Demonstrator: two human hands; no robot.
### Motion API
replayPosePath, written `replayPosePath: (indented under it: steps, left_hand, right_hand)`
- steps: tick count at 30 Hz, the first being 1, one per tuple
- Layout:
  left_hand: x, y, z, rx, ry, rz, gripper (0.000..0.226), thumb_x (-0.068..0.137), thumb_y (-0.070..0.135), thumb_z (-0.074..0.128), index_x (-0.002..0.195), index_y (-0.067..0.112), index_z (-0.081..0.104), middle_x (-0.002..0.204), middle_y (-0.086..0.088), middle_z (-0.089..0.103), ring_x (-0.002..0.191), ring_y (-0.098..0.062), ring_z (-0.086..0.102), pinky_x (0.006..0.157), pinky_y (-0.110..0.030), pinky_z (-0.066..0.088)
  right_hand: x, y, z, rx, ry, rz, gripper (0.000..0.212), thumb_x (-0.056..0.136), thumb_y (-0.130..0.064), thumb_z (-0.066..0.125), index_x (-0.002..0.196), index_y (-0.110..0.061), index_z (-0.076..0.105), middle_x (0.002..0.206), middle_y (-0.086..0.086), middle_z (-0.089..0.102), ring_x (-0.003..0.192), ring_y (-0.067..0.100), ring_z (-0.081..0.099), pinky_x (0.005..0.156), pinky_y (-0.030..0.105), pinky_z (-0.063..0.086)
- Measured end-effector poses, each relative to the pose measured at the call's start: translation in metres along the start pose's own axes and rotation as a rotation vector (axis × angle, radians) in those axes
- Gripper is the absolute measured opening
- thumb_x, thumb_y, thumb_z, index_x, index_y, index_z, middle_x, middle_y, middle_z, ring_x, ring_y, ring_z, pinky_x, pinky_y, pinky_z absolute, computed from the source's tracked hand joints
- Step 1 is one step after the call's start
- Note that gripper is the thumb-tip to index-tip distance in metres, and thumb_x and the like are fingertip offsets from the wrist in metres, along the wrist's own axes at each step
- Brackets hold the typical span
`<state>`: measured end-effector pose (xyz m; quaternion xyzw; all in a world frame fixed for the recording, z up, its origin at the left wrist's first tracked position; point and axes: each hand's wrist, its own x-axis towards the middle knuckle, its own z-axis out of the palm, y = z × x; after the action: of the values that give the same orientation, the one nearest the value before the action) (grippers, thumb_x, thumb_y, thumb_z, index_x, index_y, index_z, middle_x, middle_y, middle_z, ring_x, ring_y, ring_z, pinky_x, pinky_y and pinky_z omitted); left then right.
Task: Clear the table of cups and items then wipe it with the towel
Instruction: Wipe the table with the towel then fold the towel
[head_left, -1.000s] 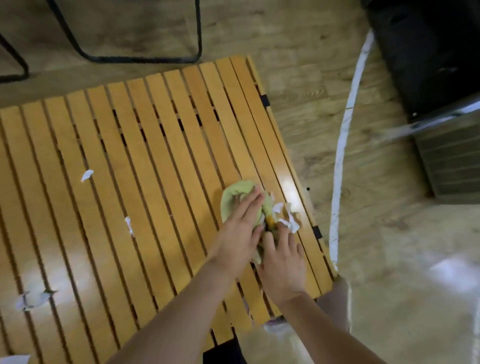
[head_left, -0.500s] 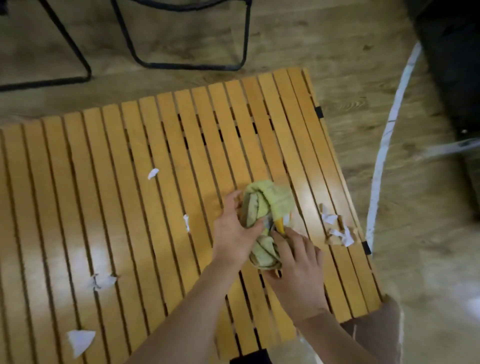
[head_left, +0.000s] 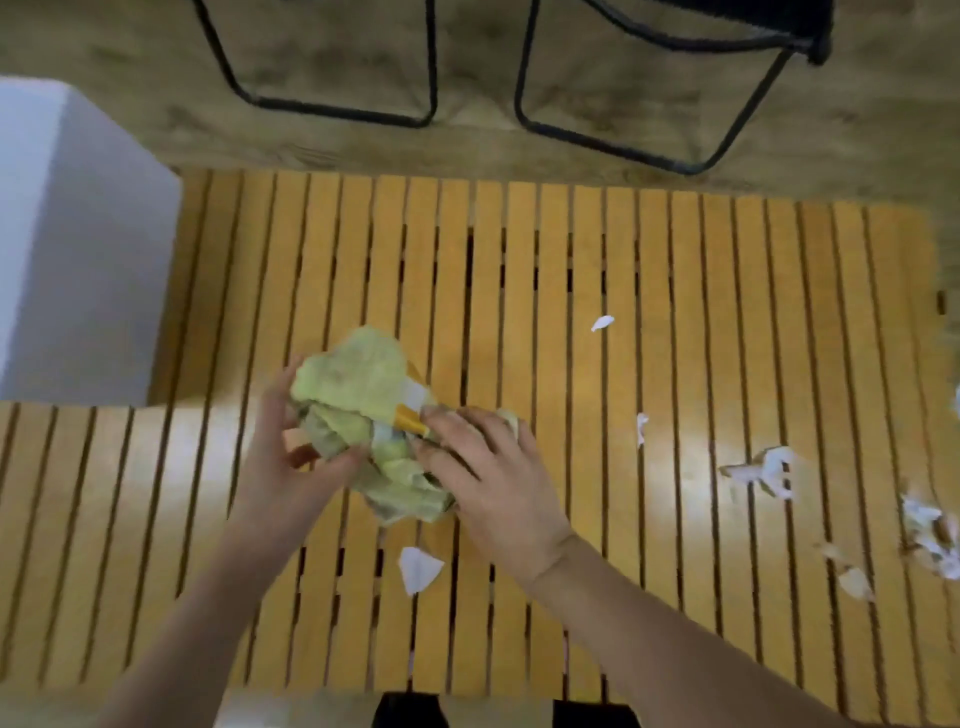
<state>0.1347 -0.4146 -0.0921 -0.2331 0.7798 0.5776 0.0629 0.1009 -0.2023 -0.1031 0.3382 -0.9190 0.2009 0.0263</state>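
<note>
A crumpled yellow-green towel (head_left: 363, 395) with an orange and white label lies bunched on the slatted wooden table (head_left: 675, 291). My left hand (head_left: 291, 457) grips its left side with thumb and fingers. My right hand (head_left: 493, 478) presses on and holds its right side. Torn white paper scraps lie on the slats: one (head_left: 418, 569) just below the towel, one small scrap (head_left: 602, 323) further back, another (head_left: 642, 427) to the right, and a cluster (head_left: 763, 470) near the right edge.
A white box-like block (head_left: 78, 244) stands at the table's left rear corner. Two black metal chair frames (head_left: 332, 104) (head_left: 675, 150) stand on the wood floor behind the table. More paper bits (head_left: 930, 535) lie at the far right.
The towel and both hands have shifted left, away from the table's right edge toward its middle. The paper scraps stay behind to the right. The view has swung left, bringing the white block in.
</note>
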Motion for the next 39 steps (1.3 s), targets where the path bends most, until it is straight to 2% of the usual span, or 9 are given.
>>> replayPosePath:
  steps: [4,11,16,19,24,28,30,35,39]
  left_hand:
    - [-0.037,-0.058,-0.091,-0.17,0.15,-0.184,0.069,0.066,0.062,0.079,0.125,0.045,0.047,0.115,0.017,0.06,0.102,-0.016,0.069,0.067,-0.038,0.062]
    - [-0.058,-0.136,-0.132,0.249,-0.005,-0.332,0.08,0.053,0.088,0.062,0.105,0.03,0.046,0.102,0.004,0.061,0.091,-0.021,0.066,0.069,-0.049,0.06]
    - [-0.044,-0.135,-0.137,0.395,-0.078,-0.108,0.066,0.077,0.064,0.065,0.134,0.047,0.037,0.106,0.011,0.058,0.094,-0.015,0.062,0.073,-0.038,0.057]
    - [-0.044,-0.137,-0.135,0.441,-0.153,-0.054,0.069,0.093,0.036,0.063,0.143,0.062,0.025,0.114,0.003,0.049,0.103,-0.021,0.056,0.085,-0.033,0.048]
    - [-0.05,-0.143,-0.127,0.32,-0.185,-0.065,0.063,0.092,0.006,0.065,0.135,0.049,0.05,0.128,-0.001,0.052,0.115,-0.02,0.053,0.092,-0.025,0.049]
    - [-0.056,-0.138,-0.085,0.268,-0.212,-0.043,0.065,0.09,0.001,0.065,0.138,0.041,0.05,0.137,-0.006,0.05,0.124,-0.022,0.049,0.097,-0.034,0.051]
    - [-0.056,-0.13,-0.05,0.27,-0.203,-0.007,0.065,0.09,0.003,0.066,0.137,0.044,0.049,0.137,-0.001,0.05,0.121,-0.012,0.047,0.09,-0.013,0.048]
    - [-0.045,-0.094,0.047,0.268,-0.219,0.045,0.067,0.093,0.004,0.062,0.141,0.048,0.044,0.139,0.007,0.047,0.121,-0.006,0.045,0.089,-0.007,0.04]
    - [-0.022,-0.05,0.124,0.39,-0.274,0.171,0.063,0.094,0.007,0.063,0.143,0.043,0.045,0.143,0.001,0.051,0.13,-0.018,0.049,0.103,-0.03,0.047]
  right_hand:
    - [0.019,-0.085,0.049,0.009,-0.035,-0.196,0.034,0.101,-0.008,0.035,0.114,-0.02,0.064,0.137,0.005,0.059,0.11,0.031,0.059,0.081,0.044,0.046]
    - [-0.036,-0.159,0.1,-0.027,-0.782,-0.087,0.072,0.083,-0.056,0.063,0.14,-0.019,0.04,0.165,0.012,0.004,0.13,0.048,0.036,0.09,0.061,0.041]
    - [-0.034,-0.186,0.108,-0.096,-0.722,0.208,0.085,0.064,-0.065,0.077,0.123,-0.014,0.044,0.16,0.017,0.026,0.129,0.05,0.045,0.088,0.066,0.043]
    - [-0.026,-0.184,0.123,-0.126,-0.725,0.183,0.094,0.078,-0.059,0.07,0.142,-0.017,0.014,0.165,0.019,0.0,0.142,0.051,0.022,0.106,0.074,0.017]
    - [-0.04,-0.17,0.12,-0.063,-0.671,0.168,0.087,0.066,-0.027,0.085,0.137,-0.019,0.034,0.151,0.021,0.041,0.111,0.041,0.059,0.081,0.05,0.054]
    - [-0.064,-0.118,0.104,-0.154,-0.58,0.068,0.052,0.083,-0.019,0.059,0.132,-0.023,0.041,0.147,0.021,0.047,0.103,0.039,0.062,0.077,0.046,0.055]
    - [-0.078,-0.087,0.089,-0.173,-0.555,0.065,0.045,0.087,-0.016,0.046,0.131,-0.023,0.042,0.147,0.022,0.046,0.104,0.041,0.061,0.076,0.047,0.055]
    - [-0.11,-0.005,0.048,-0.178,-0.524,0.144,0.082,0.075,-0.01,0.076,0.141,-0.035,0.034,0.152,0.023,0.037,0.115,0.043,0.058,0.079,0.049,0.056]
    - [-0.134,0.049,0.02,-0.177,-0.52,0.319,0.105,0.068,-0.016,0.085,0.149,-0.044,0.024,0.152,0.023,0.034,0.116,0.045,0.055,0.084,0.051,0.055]
